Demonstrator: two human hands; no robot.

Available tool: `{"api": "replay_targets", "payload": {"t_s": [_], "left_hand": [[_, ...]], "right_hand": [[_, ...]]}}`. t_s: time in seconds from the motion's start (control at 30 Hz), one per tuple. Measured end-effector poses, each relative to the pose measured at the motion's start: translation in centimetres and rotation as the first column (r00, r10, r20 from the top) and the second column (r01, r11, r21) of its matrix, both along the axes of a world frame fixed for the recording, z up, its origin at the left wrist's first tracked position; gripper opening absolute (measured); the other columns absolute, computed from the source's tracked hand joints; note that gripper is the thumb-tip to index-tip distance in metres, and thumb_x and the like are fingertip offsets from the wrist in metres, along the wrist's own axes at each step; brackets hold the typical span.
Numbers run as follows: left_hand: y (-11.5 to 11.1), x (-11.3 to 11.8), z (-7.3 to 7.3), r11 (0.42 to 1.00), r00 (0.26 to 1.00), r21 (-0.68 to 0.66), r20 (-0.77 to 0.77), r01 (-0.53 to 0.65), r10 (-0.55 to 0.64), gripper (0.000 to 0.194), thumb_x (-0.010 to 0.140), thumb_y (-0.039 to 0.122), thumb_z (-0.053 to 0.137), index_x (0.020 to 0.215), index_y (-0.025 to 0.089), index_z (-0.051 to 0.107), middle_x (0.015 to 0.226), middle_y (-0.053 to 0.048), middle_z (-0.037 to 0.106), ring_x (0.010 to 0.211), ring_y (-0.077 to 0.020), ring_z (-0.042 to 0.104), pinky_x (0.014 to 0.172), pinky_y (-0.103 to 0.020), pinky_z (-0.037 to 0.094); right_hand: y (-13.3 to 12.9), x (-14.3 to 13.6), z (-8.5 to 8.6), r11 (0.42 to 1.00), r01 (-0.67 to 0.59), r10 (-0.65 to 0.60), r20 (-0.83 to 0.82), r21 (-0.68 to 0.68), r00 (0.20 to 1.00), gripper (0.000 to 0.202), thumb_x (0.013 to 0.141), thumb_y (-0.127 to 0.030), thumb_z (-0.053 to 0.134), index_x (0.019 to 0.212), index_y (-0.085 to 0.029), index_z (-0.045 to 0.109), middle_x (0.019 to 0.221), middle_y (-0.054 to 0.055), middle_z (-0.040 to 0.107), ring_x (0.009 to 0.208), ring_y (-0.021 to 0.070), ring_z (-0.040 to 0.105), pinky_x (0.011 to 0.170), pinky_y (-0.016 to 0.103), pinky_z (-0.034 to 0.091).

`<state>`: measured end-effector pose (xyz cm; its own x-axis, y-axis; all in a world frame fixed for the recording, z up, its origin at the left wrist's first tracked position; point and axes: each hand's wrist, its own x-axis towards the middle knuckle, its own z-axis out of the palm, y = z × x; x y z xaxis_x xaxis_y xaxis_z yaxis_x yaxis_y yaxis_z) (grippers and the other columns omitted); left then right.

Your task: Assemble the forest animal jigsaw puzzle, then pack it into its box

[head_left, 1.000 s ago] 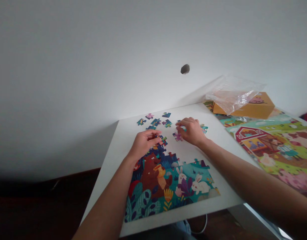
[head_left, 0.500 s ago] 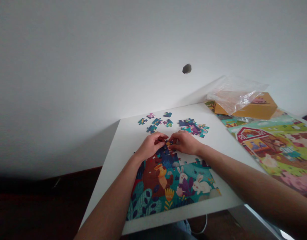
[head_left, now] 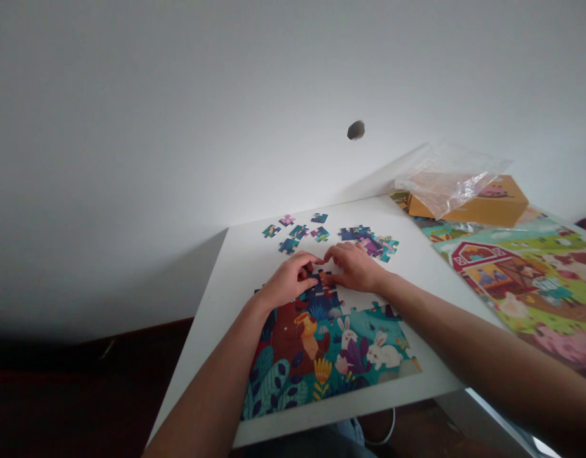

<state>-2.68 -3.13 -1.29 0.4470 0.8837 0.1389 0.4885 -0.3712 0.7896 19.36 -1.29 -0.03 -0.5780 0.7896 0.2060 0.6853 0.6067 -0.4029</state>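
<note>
A partly assembled jigsaw puzzle (head_left: 316, 356) with a brown bear, white rabbits and dark leaves lies before me. At its top edge my left hand (head_left: 292, 277) is curled, its thumb and fingers around the left side of a dark blue and orange puzzle piece (head_left: 321, 275). Opposite, my right hand (head_left: 354, 267) bends its index finger and thumb round the same piece from the right. The two index fingertips nearly meet above it. My fingers partly cover the contact, and the left hand hides the puzzle's upper left part.
Several loose puzzle pieces (head_left: 299, 231) lie beyond my hands, with a cluster of pieces (head_left: 369, 240) to their right. A farm picture (head_left: 536, 286) covers the right side of the white table (head_left: 211, 305). Behind it sit a yellow box (head_left: 493, 207) and a clear plastic bag (head_left: 445, 178).
My index fingers have shifted slightly up and away from the thumbs, uncovering more of the piece between them. The loose pieces have stayed where they were.
</note>
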Motion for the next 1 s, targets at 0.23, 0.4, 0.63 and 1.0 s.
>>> {"api": "replay_targets", "payload": {"t_s": [0.23,0.4,0.63,1.0], "left_hand": [[-0.5,0.2,1.0,0.997,0.993,0.055,-0.11,0.053,-0.047,0.039,0.076,0.02,0.069,0.115,0.022,0.061,0.114,-0.005,0.057,0.075,-0.0125,0.054,0.071,-0.028,0.05],[-0.6,0.2,1.4,0.995,0.989,0.065,-0.128,0.077,-0.068,0.037,0.078,0.018,0.068,0.114,0.022,0.062,0.116,-0.005,0.056,0.078,-0.0135,0.054,0.074,-0.029,0.05],[-0.7,0.2,1.5,0.995,0.988,0.051,-0.131,0.086,-0.079,0.036,0.077,0.018,0.07,0.111,0.022,0.062,0.115,-0.004,0.057,0.075,-0.0127,0.053,0.071,-0.028,0.048],[-0.3,-0.2,0.8,0.996,0.996,-0.004,-0.035,0.084,-0.084,0.036,0.077,0.019,0.069,0.112,0.02,0.062,0.112,-0.006,0.058,0.079,-0.014,0.055,0.072,-0.027,0.049]], "right_hand": [[-0.3,0.0,0.3,1.0,-0.021,0.021,0.017,0.014,1.0,0.039,0.082,-0.043,0.069,0.114,-0.022,0.06,0.1,0.006,0.064,0.098,0.0242,0.057,0.083,0.036,0.031],[-0.4,0.2,0.5,1.0,-0.001,0.0,0.048,0.028,0.999,0.058,0.074,-0.055,0.074,0.119,-0.022,0.058,0.107,0.009,0.063,0.103,0.0282,0.056,0.087,0.039,0.032],[-0.4,0.2,0.5,1.0,-0.004,0.003,0.052,0.02,0.999,0.051,0.077,-0.059,0.07,0.113,-0.024,0.064,0.105,0.009,0.062,0.105,0.0286,0.055,0.088,0.04,0.03],[-0.5,-0.2,0.2,0.999,-0.027,0.028,0.026,-0.033,0.999,0.035,0.079,-0.053,0.071,0.098,-0.024,0.07,0.1,0.006,0.063,0.104,0.0261,0.057,0.086,0.038,0.028]]}}
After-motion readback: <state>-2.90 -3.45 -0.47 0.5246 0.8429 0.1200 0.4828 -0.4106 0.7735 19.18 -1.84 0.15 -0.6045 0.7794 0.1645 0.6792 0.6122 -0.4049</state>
